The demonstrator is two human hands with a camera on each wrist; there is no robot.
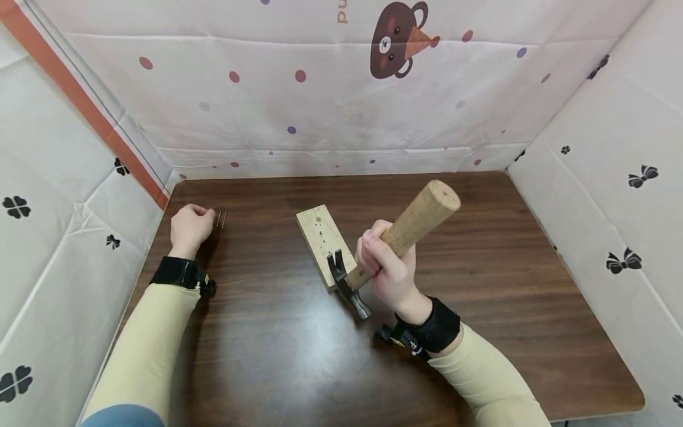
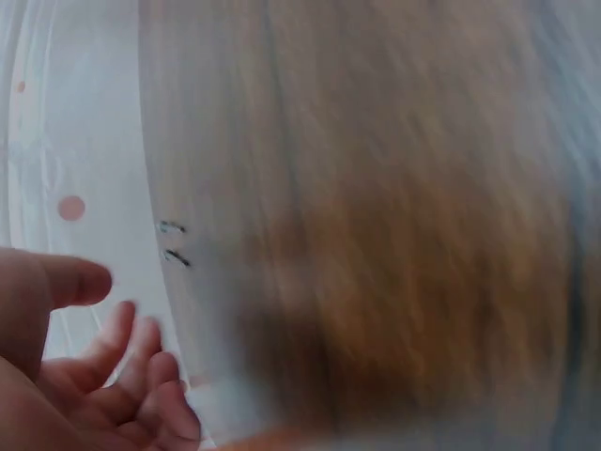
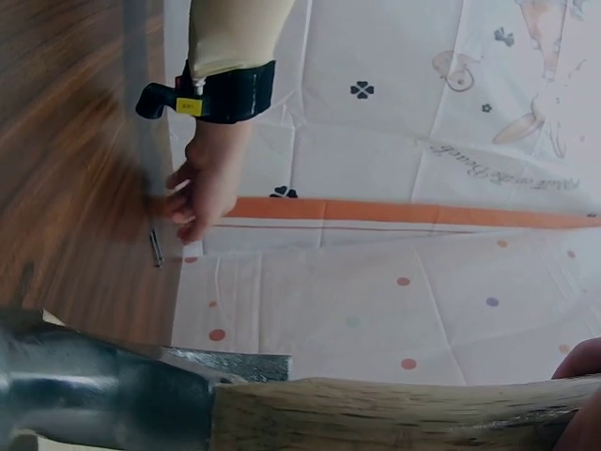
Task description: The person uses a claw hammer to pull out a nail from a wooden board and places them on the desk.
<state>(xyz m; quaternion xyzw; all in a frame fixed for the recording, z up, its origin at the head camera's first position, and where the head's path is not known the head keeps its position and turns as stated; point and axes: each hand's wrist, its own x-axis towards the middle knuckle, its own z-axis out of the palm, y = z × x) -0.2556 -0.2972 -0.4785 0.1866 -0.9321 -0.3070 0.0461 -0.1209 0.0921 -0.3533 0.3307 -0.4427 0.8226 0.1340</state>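
My right hand (image 1: 392,270) grips a claw hammer (image 1: 418,220) by its wooden handle, the butt of the handle pointing up and away to the right. Its dark metal head hangs by the near end of a pale wooden board (image 1: 319,234) dotted with small dark marks. Whether head and board touch, I cannot tell. At the table's far left, my left hand (image 1: 191,228) is close beside a few thin nails (image 1: 222,219). In the left wrist view, thumb and fingers stand apart with nothing seen between them, and two nails (image 2: 174,242) lie beyond the fingertips.
A brown wood-grain table (image 1: 256,332) carries everything. White printed sheets hang behind it (image 1: 256,112) and along its left and right sides. Each wrist wears a black strap with a small camera (image 1: 207,286). Much of the left wrist view is blurred.
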